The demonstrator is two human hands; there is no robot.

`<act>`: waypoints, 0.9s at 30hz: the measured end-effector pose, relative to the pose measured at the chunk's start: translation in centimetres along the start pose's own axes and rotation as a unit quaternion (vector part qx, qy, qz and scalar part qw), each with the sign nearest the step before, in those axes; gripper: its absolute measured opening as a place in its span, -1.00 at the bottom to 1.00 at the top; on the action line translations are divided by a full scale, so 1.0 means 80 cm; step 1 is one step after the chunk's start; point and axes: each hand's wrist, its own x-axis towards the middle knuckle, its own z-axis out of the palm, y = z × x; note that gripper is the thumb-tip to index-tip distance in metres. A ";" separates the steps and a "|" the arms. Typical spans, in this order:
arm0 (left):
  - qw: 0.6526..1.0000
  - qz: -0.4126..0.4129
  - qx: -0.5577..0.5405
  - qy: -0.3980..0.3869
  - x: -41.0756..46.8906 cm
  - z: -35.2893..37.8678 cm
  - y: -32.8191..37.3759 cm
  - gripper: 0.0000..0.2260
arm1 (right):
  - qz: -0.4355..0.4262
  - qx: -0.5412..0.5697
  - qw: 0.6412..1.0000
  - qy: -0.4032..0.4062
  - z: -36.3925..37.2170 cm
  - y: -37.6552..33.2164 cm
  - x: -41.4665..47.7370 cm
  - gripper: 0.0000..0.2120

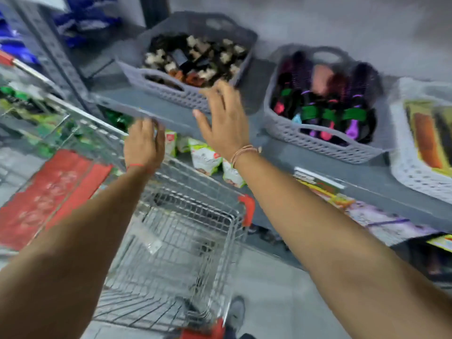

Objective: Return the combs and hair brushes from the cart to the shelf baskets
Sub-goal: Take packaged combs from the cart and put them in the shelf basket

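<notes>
While both arms reach forward over the wire cart, I see my left hand at the front lip of the grey shelf, fingers curled down over the edge; blur keeps me from telling whether it really clasps the lip, and I see no object in it. My right hand is raised a little farther and to the right, fingers spread and released, holding nothing, its fingertips at or just in front of the near right corner of the left grey basket; touching or just short, I cannot tell. That basket sits far left on the shelf and is filled with small brown, cream and black pieces too smeared to name with certainty. To its right, apart from it, the middle grey basket holds the hair brushes, dark heads with pink, purple and teal handles and green bands, piled together. At the far right edge a white basket carries flat yellow-backed packs that look like combs. Near me the cart stands just below the shelf edge with red corner guards; I can make out no comb or brush through its mesh. Green-and-white pouches stand on the lower shelf beyond the cart.
</notes>
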 end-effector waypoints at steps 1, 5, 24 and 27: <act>0.996 -0.029 0.011 -0.082 -0.024 0.006 -0.031 -0.71 | 0.004 0.029 0.998 -0.054 0.027 -0.015 -0.010 -0.67; 0.933 -0.186 0.031 -0.305 -0.109 0.041 -0.128 -0.61 | 0.102 0.095 0.944 -0.300 0.131 -0.045 -0.068 -0.51; 0.796 -0.551 0.066 -0.239 -0.285 0.194 -0.373 -0.62 | 0.073 0.073 0.789 -0.606 0.455 -0.083 -0.315 -0.44; 0.795 -0.537 0.078 -0.271 -0.292 0.210 -0.381 -0.56 | 0.001 0.025 0.771 -0.636 0.463 -0.088 -0.334 -0.45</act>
